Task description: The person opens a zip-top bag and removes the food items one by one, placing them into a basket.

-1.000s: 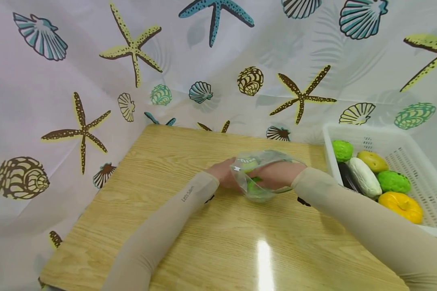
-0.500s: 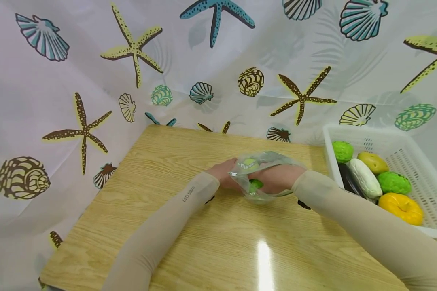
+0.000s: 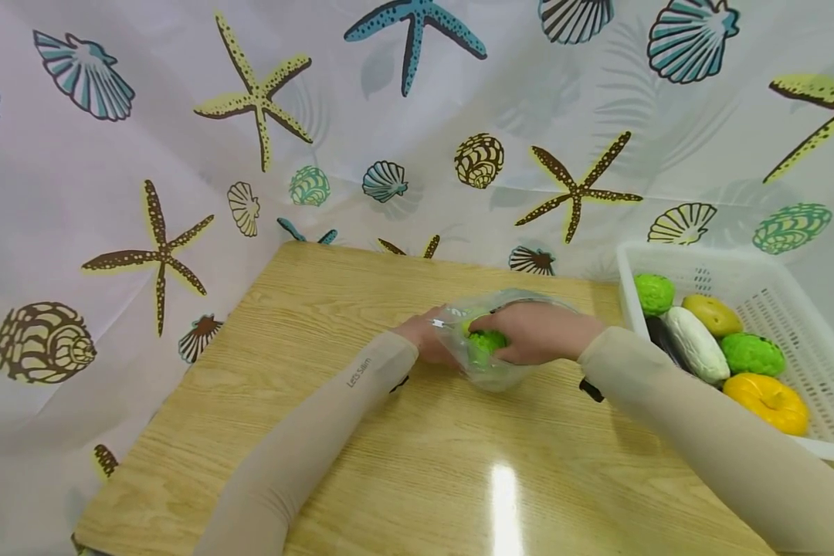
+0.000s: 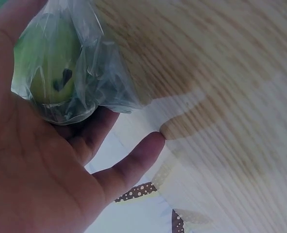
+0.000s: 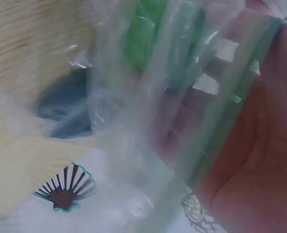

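Note:
A clear plastic bag (image 3: 493, 378) stands mid-table between both hands. My left hand (image 3: 427, 333) holds its left side; in the left wrist view the thumb and fingers lie around the bag, with the little finger near the tabletop. Inside shows a yellow-green rounded fruit or vegetable (image 4: 56, 63) with a dark spot. My right hand (image 3: 538, 332) reaches through the bag's mouth, thumb and fingers about a bumpy green vegetable (image 3: 486, 342). In the right wrist view, the bag's greenish rim (image 5: 221, 116) crosses that palm, and plastic blurs the fingertips.
A white perforated basket (image 3: 830, 386) stands at the table's right, with bumpy green pieces (image 3: 752, 354), a potato (image 3: 711, 312), a white oblong vegetable (image 3: 696, 344), a dark eggplant (image 3: 663, 340) and an orange pumpkin (image 3: 767, 401). A patterned curtain (image 3: 403, 116) hangs behind the wooden table (image 3: 389, 463).
My right hand has drawn slightly right and up at the bag's mouth, so more of its back and of the green vegetable shows. My left hand stays nearly in place.

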A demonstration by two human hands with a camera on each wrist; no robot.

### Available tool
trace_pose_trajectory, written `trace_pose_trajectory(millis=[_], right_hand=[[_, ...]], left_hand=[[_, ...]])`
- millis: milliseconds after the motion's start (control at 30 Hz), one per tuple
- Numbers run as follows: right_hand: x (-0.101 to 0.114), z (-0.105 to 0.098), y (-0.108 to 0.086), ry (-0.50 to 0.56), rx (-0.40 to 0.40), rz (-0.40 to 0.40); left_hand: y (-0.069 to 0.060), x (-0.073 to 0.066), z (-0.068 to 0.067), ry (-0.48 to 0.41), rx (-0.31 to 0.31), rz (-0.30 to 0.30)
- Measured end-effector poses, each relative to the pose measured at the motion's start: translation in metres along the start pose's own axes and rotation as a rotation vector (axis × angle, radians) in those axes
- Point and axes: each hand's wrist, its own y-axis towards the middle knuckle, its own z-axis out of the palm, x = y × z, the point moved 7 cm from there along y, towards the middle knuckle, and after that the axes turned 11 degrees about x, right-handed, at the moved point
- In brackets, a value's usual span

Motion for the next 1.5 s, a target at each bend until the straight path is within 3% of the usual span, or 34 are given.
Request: trace_pose_trajectory(millis=[167,500,733,967,1233,1500], right_hand=[[-0.001,-0.016,-0.011,0.072,-0.099,0.015],[0.002,-0.036,-0.052,0.116,-0.187,0.031],[0.0,-0.048,-0.095,0.164,-0.216,0.078],[-0.013,-0.053,-0.14,0.174,-0.307,0.161],[-0.054,-0.037,-0.193,0.135,-0.358,0.34],[-0.106,0.008,-0.218,0.194,-0.213,0.489]], left_hand=[[0.0,-0.004,0.004,0.146,0.058,-0.03],[-0.005,-0.003,0.005,0.082,0.049,-0.076],[-0.007,-0.004,0.004,0.114,0.07,-0.084],[-0.005,-0.002,0.004,0.139,0.055,-0.095],[-0.004,-0.004,0.002,0.127,0.061,-0.102],[-0.004,-0.002,0.003,0.11,0.058,-0.099]])
